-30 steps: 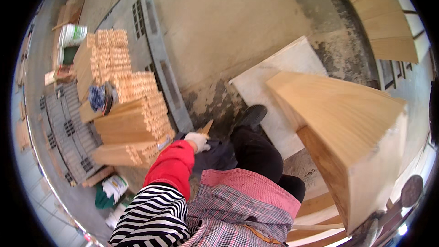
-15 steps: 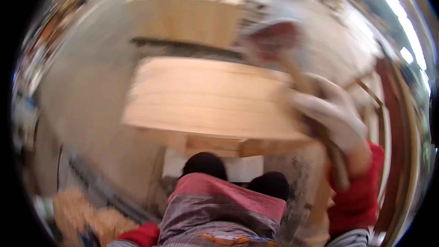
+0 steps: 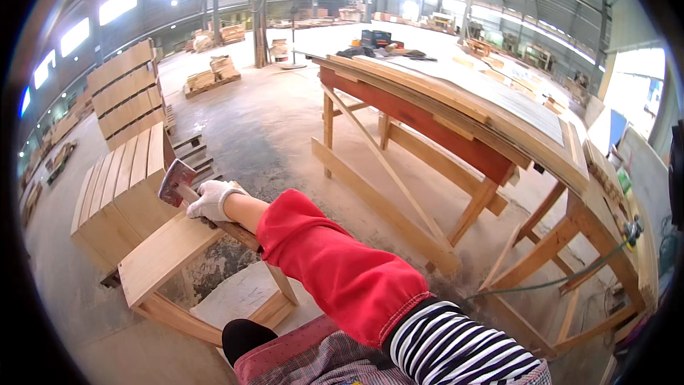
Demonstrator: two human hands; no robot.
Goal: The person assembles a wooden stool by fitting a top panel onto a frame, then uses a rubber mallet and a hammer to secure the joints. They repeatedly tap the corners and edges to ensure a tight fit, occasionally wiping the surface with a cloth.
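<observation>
My right hand [image 3: 208,202], in a white glove, is closed around the wooden handle of a hatchet [image 3: 177,182] with a broad, worn reddish head. Hand and tool are over the far end of an open wooden frame [image 3: 160,257] that stands on the floor by my knee. A pale wide board forms one side of this frame, with narrower rails joined to it. Whether the hand or handle touches the wood, I cannot tell. My left hand is out of view.
Beyond the frame stand stacked wooden boxes [image 3: 121,178] and a taller stack [image 3: 128,93]. A long wooden workbench [image 3: 420,117] with a red side rail fills the right. A green hose [image 3: 548,284] hangs near its legs. Timber piles [image 3: 214,75] lie farther off.
My view has swung up and right, so the frame now lies at the lower left and the workbench shows. My right hand keeps its hold on the hatchet.
</observation>
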